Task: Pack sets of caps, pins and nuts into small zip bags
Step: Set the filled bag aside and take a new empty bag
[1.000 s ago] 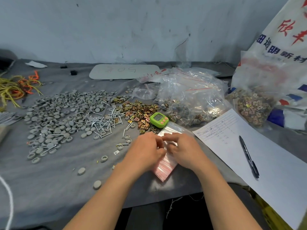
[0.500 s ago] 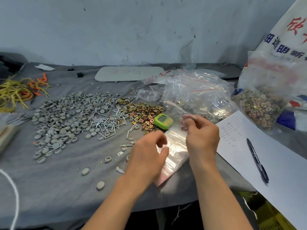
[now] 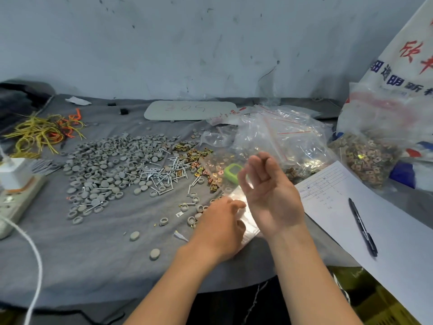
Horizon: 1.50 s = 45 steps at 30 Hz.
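The right hand [image 3: 269, 191] has lifted higher, pinching one small clear zip bag [image 3: 220, 165] just left of its fingertips. The left hand [image 3: 220, 228] rests below it on the flat stack of clear bags [image 3: 235, 195], grip unclear. Opening and filling likely come next.

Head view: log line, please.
right hand: pinches zip bag, held up | left hand: on bag stack | caps, pins, nuts: loose on table

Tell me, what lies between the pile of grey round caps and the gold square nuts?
A scattered heap of silver metal pins lies there, seen in the head view.
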Each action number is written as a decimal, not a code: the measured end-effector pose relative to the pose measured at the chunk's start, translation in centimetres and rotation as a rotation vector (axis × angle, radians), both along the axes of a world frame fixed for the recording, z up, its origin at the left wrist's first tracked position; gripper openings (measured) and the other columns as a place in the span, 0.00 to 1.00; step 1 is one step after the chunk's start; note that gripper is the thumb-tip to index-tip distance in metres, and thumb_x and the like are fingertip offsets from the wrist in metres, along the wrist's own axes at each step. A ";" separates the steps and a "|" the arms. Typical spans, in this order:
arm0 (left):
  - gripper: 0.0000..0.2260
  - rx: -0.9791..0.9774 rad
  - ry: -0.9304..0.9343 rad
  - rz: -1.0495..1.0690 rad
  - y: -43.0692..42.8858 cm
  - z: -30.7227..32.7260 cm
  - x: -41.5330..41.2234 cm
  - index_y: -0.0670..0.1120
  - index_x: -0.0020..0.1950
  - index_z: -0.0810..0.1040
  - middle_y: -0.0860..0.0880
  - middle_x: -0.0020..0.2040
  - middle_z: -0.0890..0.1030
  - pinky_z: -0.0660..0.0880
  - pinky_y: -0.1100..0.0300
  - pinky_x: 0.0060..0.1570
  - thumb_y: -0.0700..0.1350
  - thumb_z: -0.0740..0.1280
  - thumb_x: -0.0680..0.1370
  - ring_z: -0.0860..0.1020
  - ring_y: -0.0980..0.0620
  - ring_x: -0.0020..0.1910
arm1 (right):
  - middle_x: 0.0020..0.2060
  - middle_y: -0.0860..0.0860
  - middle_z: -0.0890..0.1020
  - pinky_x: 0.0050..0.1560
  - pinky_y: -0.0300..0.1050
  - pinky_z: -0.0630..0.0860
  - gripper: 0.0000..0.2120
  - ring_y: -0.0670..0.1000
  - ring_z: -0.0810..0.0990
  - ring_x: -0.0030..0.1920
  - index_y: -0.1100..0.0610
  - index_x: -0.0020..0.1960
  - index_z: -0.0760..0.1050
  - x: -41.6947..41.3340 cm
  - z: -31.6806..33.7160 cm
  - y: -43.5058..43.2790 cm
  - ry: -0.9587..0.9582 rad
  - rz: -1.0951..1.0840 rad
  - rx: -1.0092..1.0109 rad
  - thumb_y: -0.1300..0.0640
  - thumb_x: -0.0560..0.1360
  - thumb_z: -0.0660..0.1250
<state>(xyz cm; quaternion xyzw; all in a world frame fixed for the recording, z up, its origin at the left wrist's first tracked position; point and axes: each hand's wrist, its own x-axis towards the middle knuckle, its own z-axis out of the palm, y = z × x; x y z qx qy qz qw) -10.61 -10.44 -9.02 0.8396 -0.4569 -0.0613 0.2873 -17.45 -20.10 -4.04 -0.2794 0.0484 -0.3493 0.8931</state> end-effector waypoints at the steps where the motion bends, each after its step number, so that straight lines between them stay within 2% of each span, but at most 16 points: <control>1: 0.17 -0.052 0.059 0.044 0.0 0.0 0.1 0.55 0.61 0.81 0.56 0.53 0.80 0.71 0.65 0.51 0.41 0.64 0.76 0.78 0.56 0.55 | 0.39 0.52 0.87 0.46 0.44 0.82 0.10 0.48 0.86 0.42 0.56 0.45 0.85 0.2 -0.2 -0.1 0.065 0.029 0.005 0.57 0.78 0.65; 4: 0.15 -0.331 0.309 0.228 1.0 0.8 1.0 0.54 0.49 0.83 0.59 0.40 0.83 0.70 0.75 0.41 0.34 0.66 0.75 0.80 0.65 0.41 | 0.32 0.51 0.84 0.33 0.38 0.76 0.11 0.45 0.81 0.29 0.58 0.48 0.81 1.3 -0.9 0.3 0.304 0.010 0.018 0.62 0.83 0.61; 7: 0.16 -0.827 0.822 0.362 3.2 2.7 2.7 0.49 0.57 0.82 0.51 0.42 0.87 0.81 0.62 0.38 0.31 0.63 0.79 0.85 0.55 0.40 | 0.33 0.53 0.80 0.25 0.34 0.72 0.10 0.44 0.75 0.25 0.65 0.49 0.79 2.6 -1.0 1.3 0.354 0.049 0.052 0.66 0.84 0.61; 9: 0.10 -0.939 1.005 0.373 5.0 4.4 4.1 0.47 0.57 0.84 0.47 0.47 0.88 0.82 0.57 0.40 0.42 0.62 0.84 0.86 0.50 0.46 | 0.39 0.60 0.83 0.33 0.41 0.78 0.08 0.51 0.80 0.32 0.69 0.51 0.81 3.3 -1.2 1.7 0.434 0.082 -0.103 0.66 0.82 0.64; 11: 0.20 -0.795 1.073 0.280 6.4 6.0 5.4 0.46 0.54 0.87 0.43 0.51 0.87 0.81 0.49 0.47 0.54 0.58 0.86 0.86 0.45 0.50 | 0.37 0.63 0.82 0.32 0.43 0.74 0.08 0.55 0.75 0.31 0.66 0.46 0.85 3.6 -1.4 2.3 0.544 0.088 -0.422 0.64 0.80 0.68; 12: 0.23 -0.681 1.057 0.234 6.9 6.8 5.9 0.46 0.51 0.88 0.42 0.51 0.87 0.81 0.48 0.49 0.57 0.57 0.85 0.86 0.44 0.50 | 0.32 0.59 0.82 0.26 0.40 0.69 0.09 0.52 0.71 0.26 0.62 0.42 0.86 3.6 -1.5 2.6 0.581 0.096 -0.586 0.62 0.79 0.70; 14: 0.17 -0.427 0.879 0.157 7.7 8.4 6.7 0.49 0.47 0.88 0.43 0.47 0.88 0.82 0.52 0.48 0.55 0.63 0.83 0.86 0.46 0.45 | 0.26 0.53 0.79 0.21 0.38 0.62 0.10 0.48 0.66 0.22 0.59 0.37 0.86 3.8 -1.7 2.9 0.646 0.095 -0.787 0.59 0.77 0.74; 17: 0.06 -0.176 0.532 0.110 8.3 9.5 7.9 0.51 0.43 0.88 0.47 0.39 0.87 0.77 0.65 0.37 0.44 0.73 0.78 0.81 0.56 0.35 | 0.25 0.53 0.80 0.21 0.37 0.63 0.09 0.48 0.69 0.22 0.57 0.35 0.85 3.8 -1.7 2.6 0.715 0.068 -0.873 0.56 0.73 0.75; 21: 0.10 -0.062 0.565 0.081 9.1 9.3 9.0 0.46 0.40 0.89 0.44 0.32 0.83 0.73 0.63 0.31 0.35 0.71 0.75 0.75 0.54 0.29 | 0.27 0.50 0.83 0.25 0.34 0.69 0.06 0.44 0.75 0.24 0.51 0.36 0.86 3.8 -0.9 2.3 0.750 0.018 -0.945 0.58 0.70 0.79; 25: 0.10 -0.235 0.581 0.291 9.1 8.5 9.5 0.46 0.37 0.88 0.45 0.32 0.85 0.75 0.65 0.29 0.34 0.73 0.74 0.79 0.54 0.29 | 0.43 0.39 0.85 0.45 0.32 0.77 0.14 0.39 0.82 0.44 0.43 0.51 0.85 4.0 -0.8 2.8 0.861 -0.447 -1.058 0.56 0.69 0.81; 28: 0.08 -0.535 0.629 0.502 8.7 7.9 9.4 0.46 0.38 0.87 0.46 0.34 0.86 0.79 0.65 0.31 0.33 0.76 0.73 0.82 0.54 0.31 | 0.37 0.38 0.81 0.46 0.45 0.79 0.06 0.43 0.80 0.43 0.45 0.42 0.83 4.3 -0.4 4.0 0.840 -0.706 -1.138 0.53 0.72 0.79; 30: 0.08 -0.627 0.614 0.546 8.2 7.6 9.0 0.46 0.35 0.87 0.46 0.33 0.85 0.81 0.62 0.32 0.35 0.79 0.71 0.81 0.54 0.31 | 0.32 0.40 0.81 0.41 0.48 0.78 0.07 0.43 0.80 0.38 0.47 0.38 0.82 4.9 -0.6 4.9 0.785 -0.646 -1.163 0.51 0.73 0.78; 33: 0.08 -0.575 0.462 0.546 7.4 7.2 8.3 0.53 0.34 0.87 0.50 0.30 0.85 0.82 0.57 0.36 0.42 0.81 0.69 0.82 0.56 0.28 | 0.33 0.42 0.83 0.38 0.45 0.77 0.07 0.44 0.81 0.36 0.48 0.40 0.84 5.8 -0.7 6.0 0.698 -0.417 -1.093 0.47 0.73 0.75; 38: 0.14 -0.364 0.294 0.550 6.7 7.3 7.3 0.66 0.34 0.83 0.58 0.27 0.82 0.70 0.66 0.27 0.46 0.80 0.66 0.79 0.62 0.26 | 0.34 0.51 0.85 0.42 0.56 0.78 0.12 0.46 0.78 0.34 0.53 0.41 0.86 6.8 -0.5 6.1 0.643 -0.094 -0.952 0.46 0.74 0.68; 42: 0.09 -0.247 0.241 0.508 6.8 7.4 7.6 0.55 0.31 0.83 0.57 0.26 0.81 0.66 0.69 0.23 0.48 0.83 0.64 0.76 0.61 0.23 | 0.30 0.60 0.81 0.34 0.46 0.72 0.13 0.48 0.75 0.30 0.59 0.39 0.85 6.7 -0.3 5.6 0.646 -0.009 -0.891 0.53 0.77 0.68; 45: 0.10 -0.205 0.272 0.431 7.0 7.4 7.2 0.51 0.28 0.83 0.56 0.24 0.80 0.64 0.70 0.21 0.47 0.82 0.64 0.73 0.61 0.20 | 0.25 0.55 0.77 0.29 0.39 0.69 0.14 0.50 0.73 0.28 0.63 0.34 0.82 6.3 -0.2 5.3 0.664 0.045 -0.872 0.62 0.77 0.66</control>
